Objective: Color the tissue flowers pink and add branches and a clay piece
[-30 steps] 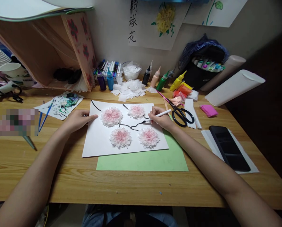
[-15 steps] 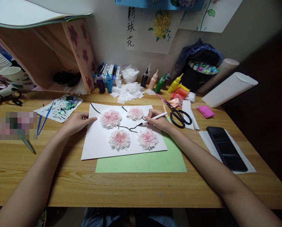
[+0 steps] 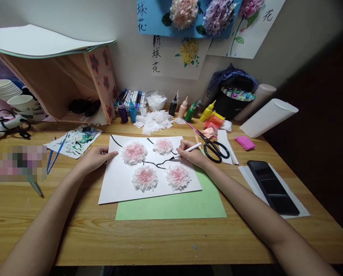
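A white sheet of paper (image 3: 116, 188) lies at a slight slant on a green sheet (image 3: 171, 210). Several fluffy pink-and-white paper flowers (image 3: 144, 178) sit on it, with black branch-like lines among them. My left hand (image 3: 98, 157) holds the sheet's left edge, thumb on top and the other fingers curled at the edge, partly hidden. In my closed right hand (image 3: 190, 152) is a white marker (image 3: 195, 147), tilted, its black tip at the end of a wavy black line between the right-hand flowers. That hand rests over the sheet's right edge.
Black-handled scissors (image 3: 213, 147) lie just right of my right hand. Glue bottles (image 3: 190, 111), tissue scraps (image 3: 154, 122) and a bowl (image 3: 156, 101) line the back. A black phone-like object (image 3: 271, 187) is at right; a paint-smeared sheet (image 3: 78, 142) and blue brushes (image 3: 56, 153) at left.
The view has tilted upward, so more of the wall pictures shows and the table sits lower. Both hands keep their holds; the marker tip stays at nearly the same spot on the line.
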{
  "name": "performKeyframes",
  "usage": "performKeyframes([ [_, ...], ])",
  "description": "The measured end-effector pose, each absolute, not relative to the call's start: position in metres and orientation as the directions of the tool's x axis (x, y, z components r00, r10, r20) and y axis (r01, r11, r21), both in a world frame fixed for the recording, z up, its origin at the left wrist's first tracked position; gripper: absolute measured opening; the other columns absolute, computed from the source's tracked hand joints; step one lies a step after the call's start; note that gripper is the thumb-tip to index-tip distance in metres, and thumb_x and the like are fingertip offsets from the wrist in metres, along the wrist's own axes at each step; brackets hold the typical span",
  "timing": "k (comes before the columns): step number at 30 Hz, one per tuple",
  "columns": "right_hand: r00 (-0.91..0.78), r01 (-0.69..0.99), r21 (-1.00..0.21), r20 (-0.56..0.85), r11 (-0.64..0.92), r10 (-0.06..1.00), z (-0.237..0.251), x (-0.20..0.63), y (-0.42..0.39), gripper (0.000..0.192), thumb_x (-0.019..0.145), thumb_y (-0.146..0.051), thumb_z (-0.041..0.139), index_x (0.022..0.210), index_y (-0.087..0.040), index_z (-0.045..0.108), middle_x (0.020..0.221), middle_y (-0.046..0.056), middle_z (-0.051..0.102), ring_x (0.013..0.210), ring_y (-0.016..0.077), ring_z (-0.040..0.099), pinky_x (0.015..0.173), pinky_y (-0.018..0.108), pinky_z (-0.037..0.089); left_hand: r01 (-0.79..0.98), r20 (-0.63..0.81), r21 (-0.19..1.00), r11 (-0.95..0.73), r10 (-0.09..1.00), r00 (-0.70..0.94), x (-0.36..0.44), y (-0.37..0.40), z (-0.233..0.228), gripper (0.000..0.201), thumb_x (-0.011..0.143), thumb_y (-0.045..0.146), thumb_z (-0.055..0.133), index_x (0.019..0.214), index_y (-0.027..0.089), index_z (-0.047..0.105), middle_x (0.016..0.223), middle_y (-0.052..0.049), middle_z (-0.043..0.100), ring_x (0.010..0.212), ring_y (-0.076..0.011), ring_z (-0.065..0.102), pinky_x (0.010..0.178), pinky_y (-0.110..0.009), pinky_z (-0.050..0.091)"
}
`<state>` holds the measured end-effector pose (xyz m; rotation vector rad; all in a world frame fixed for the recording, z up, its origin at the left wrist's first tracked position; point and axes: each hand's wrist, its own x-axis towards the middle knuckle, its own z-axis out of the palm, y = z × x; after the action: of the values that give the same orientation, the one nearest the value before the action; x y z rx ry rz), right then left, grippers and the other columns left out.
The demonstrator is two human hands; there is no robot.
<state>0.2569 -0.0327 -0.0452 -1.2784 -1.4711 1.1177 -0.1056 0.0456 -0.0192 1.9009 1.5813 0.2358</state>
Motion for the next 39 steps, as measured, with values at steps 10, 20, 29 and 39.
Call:
performKeyframes([
  [10,-0.189,0.200,-0.978,0.013,0.051,0.982,-0.0419,0.2541,-0.0359,0.032,0.074,-0.041,0.069,0.065,-0.020,0.047,0.058,-0.001,0.062,0.058,0.0136,0.061,0.057,0.025,0.042,0.779,-0.220,0.621,-0.083,0.936,0.275,-0.1054,0.0448,-0.0183,0.047,0.064,0.065,0.058,0.064,0.018,0.064,0.054,0.000,0.055,0.051,-0.0153,0.047,0.048,-0.025,0.030],
  [20,-0.114,0.221,-0.970,0.077,0.100,0.991,-0.0469,0.2596,-0.0318,0.033,0.077,-0.031,0.061,0.058,-0.021,0.037,0.052,-0.006,0.049,0.048,0.0100,0.050,0.049,0.023,0.036,0.774,-0.245,0.628,-0.081,0.923,0.296,-0.1044,0.0440,-0.0169,0.049,0.066,0.067,0.056,0.061,0.018,0.060,0.056,0.000,0.054,0.053,-0.0149,0.046,0.049,-0.024,0.030],
  [29,-0.105,0.222,-0.973,0.037,0.059,0.994,-0.0444,0.2590,-0.0326,0.031,0.077,-0.034,0.063,0.059,-0.021,0.040,0.053,-0.005,0.051,0.050,0.0107,0.053,0.050,0.023,0.037,0.768,-0.223,0.637,-0.072,0.936,0.273,-0.1054,0.0447,-0.0175,0.047,0.061,0.066,0.059,0.058,0.018,0.060,0.050,-0.001,0.054,0.049,-0.0157,0.048,0.047,-0.025,0.029],
  [39,-0.097,0.231,-0.971,0.035,0.057,0.995,-0.0423,0.2614,-0.0321,0.032,0.075,-0.033,0.063,0.057,-0.021,0.039,0.049,-0.006,0.049,0.046,0.0103,0.050,0.047,0.023,0.034,0.748,-0.226,0.661,-0.054,0.937,0.267,-0.1043,0.0442,-0.0168,0.050,0.057,0.068,0.061,0.060,0.018,0.062,0.051,-0.001,0.055,0.049,-0.0153,0.047,0.047,-0.025,0.029],
])
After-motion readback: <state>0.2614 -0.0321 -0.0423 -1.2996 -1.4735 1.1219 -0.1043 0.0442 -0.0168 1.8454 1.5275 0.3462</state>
